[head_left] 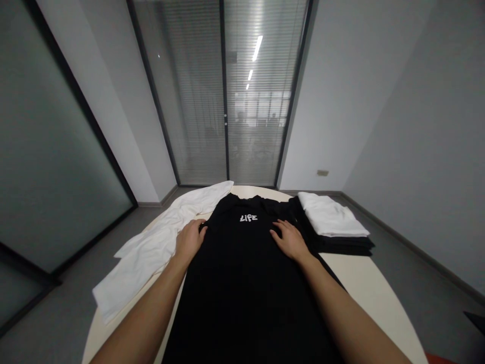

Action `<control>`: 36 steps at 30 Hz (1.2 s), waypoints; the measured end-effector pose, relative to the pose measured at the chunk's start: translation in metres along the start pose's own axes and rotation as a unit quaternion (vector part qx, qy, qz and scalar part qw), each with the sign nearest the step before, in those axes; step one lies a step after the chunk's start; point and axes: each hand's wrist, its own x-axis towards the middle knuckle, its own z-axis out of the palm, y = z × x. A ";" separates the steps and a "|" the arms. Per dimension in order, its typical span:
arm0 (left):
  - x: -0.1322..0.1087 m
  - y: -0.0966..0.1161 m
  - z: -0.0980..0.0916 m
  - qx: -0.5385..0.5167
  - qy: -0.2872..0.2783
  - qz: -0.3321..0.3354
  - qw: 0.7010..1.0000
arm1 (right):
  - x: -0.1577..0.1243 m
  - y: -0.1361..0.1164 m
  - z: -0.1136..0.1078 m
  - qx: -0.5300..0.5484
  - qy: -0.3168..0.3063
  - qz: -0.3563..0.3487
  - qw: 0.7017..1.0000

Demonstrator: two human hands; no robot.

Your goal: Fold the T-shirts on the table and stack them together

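A black T-shirt (250, 283) with white lettering near its collar lies spread over the table, collar at the far end. My left hand (190, 238) rests at the shirt's left edge by the sleeve, thumb and fingers apart. On the right side of the chest, my right hand (291, 239) lies with its fingers stretched out and the thumb spread. Neither hand appears to grip the fabric. Beside my left hand is a loosely laid white garment (151, 253).
At the back right of the pale round-edged table (361, 278) sits a stack of folded black clothes (344, 245), topped by a folded white garment (329, 215). A glass partition with blinds (253, 141) stands beyond the table, with walls on either side.
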 end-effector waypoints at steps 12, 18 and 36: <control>0.018 -0.012 0.009 -0.066 0.058 -0.138 0.986 | 0.005 -0.003 0.002 -0.003 -0.019 0.007 1.000; 0.013 -0.004 0.013 -0.054 0.101 -0.029 0.993 | 0.000 -0.008 0.000 -0.007 -0.042 0.011 0.999; 0.002 -0.008 0.033 0.067 -0.018 0.094 0.993 | -0.093 -0.167 -0.059 0.076 -0.358 -0.434 0.823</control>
